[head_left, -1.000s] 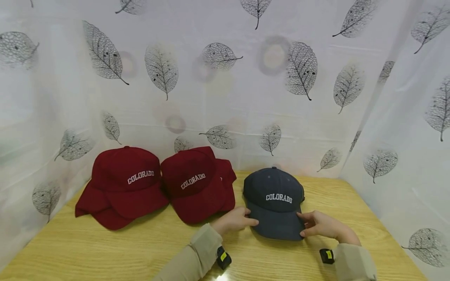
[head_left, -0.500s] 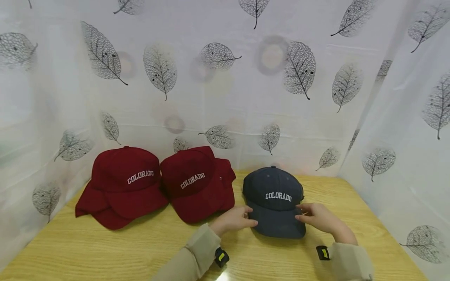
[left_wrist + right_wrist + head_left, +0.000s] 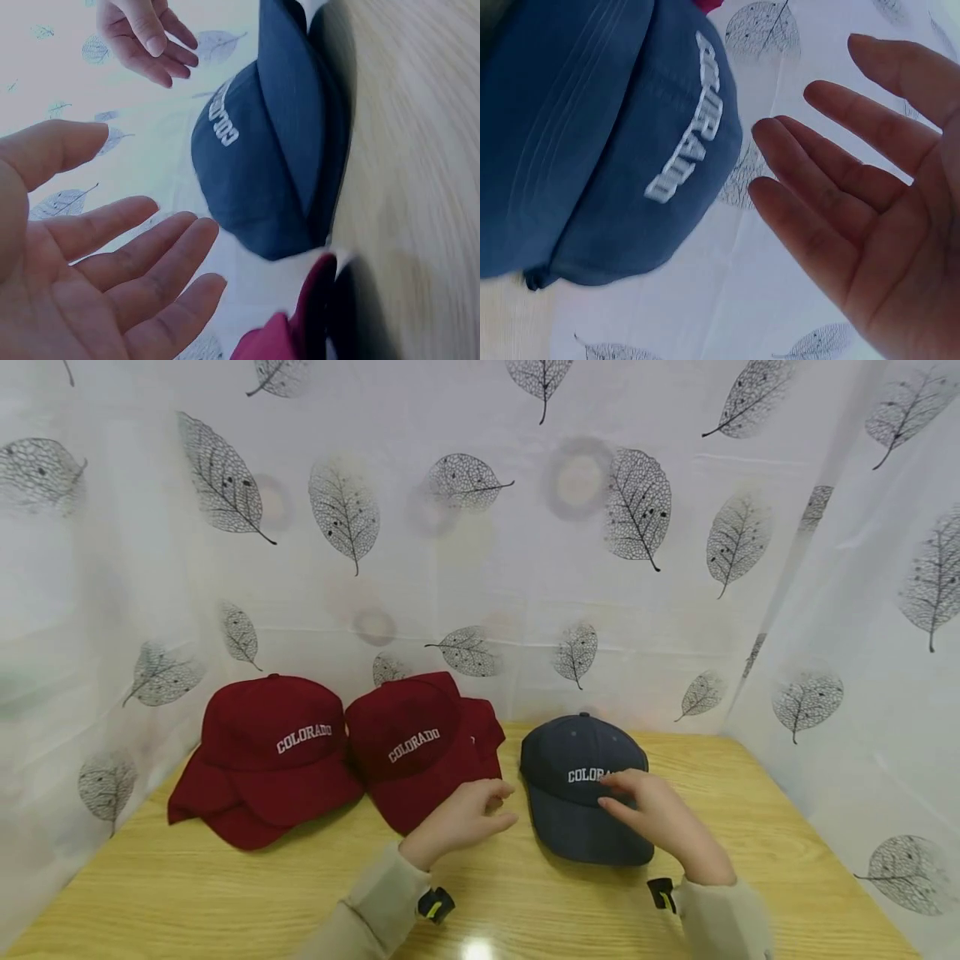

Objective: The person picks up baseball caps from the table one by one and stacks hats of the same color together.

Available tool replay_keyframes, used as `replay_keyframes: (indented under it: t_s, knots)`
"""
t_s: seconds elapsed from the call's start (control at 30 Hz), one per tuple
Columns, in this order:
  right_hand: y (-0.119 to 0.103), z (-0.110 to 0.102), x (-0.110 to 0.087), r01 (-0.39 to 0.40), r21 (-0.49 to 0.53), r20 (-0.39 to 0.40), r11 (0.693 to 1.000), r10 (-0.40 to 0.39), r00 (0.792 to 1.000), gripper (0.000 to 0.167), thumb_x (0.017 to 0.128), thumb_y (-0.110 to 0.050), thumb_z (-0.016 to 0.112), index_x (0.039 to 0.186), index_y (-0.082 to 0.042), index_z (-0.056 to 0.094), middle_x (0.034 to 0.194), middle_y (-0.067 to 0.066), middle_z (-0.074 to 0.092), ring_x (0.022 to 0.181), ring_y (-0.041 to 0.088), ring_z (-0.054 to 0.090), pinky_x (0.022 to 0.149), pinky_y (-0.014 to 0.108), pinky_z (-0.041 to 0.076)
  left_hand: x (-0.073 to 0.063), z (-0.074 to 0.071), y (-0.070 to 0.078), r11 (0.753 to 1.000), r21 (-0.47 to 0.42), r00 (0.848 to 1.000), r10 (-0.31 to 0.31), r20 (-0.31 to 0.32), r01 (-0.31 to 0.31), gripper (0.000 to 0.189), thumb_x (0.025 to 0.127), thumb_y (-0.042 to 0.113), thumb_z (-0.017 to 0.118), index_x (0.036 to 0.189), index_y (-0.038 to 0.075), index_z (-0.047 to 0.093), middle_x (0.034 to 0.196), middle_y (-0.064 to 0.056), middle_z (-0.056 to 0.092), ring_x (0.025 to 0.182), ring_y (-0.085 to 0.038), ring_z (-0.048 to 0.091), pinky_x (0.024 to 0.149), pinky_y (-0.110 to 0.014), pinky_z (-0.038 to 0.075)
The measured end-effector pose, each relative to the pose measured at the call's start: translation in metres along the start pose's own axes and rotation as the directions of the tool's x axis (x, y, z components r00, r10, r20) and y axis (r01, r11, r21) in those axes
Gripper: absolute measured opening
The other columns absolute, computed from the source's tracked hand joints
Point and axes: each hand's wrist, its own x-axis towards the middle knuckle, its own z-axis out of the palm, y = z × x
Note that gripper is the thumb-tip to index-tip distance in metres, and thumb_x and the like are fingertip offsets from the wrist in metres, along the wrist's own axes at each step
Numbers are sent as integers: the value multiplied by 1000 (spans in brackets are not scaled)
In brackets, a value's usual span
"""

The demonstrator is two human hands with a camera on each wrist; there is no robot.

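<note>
A navy baseball cap with white COLORADO lettering sits on the table, its brim toward me. My right hand hovers by the cap's right side, overlapping its lettering in the head view. In the right wrist view the fingers are spread and apart from the cap's crown. My left hand hangs in front of the nearer red cap, left of the navy one. Its fingers are loosely extended and hold nothing in the left wrist view.
More red COLORADO caps stand overlapped at the left of the wooden table. Behind and at both sides hangs a white curtain with a black leaf print. Each wrist carries a small black camera.
Both hands have let go of the navy cap's brim. My left hand has moved left and up, my right hand up and slightly left. The cap stays in place.
</note>
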Motion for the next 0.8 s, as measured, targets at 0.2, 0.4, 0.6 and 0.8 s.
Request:
replay_keyframes:
  t_s: [0.2,0.4,0.6,0.8]
  knots:
    - [-13,9,13,50,25,-38,998,-49,998,23,81,-12,64,100,0,64,96,12,61,83,25,60,69,34,49,-15,-16,-5,996,78,997,-38,-73,44,35,84,19,61,112,-1,55,110,-14,56,97,-24,54,82,-36,43]
    - [-25,16,23,62,46,-37,997,-60,997,25,82,-14,64,103,0,63,98,11,60,86,24,59,69,34,49,-28,-29,-14,990,128,990,-47,-135,64,33,84,16,60,111,-4,55,109,-15,56,97,-25,55,81,-39,44]
    - [-30,19,26,50,19,-30,999,-50,998,26,81,-15,64,103,-1,63,99,8,60,85,22,59,69,32,48,-35,-35,-20,986,153,987,-37,-156,61,32,83,14,61,109,-5,56,107,-17,56,95,-27,55,80,-40,44]
    - [-32,19,25,64,5,-52,998,-64,997,25,80,-14,66,102,-1,64,97,7,61,84,21,59,67,32,49,-34,-35,-26,973,223,985,-26,-169,64,33,80,12,63,107,-7,56,104,-17,57,94,-28,55,80,-40,43]
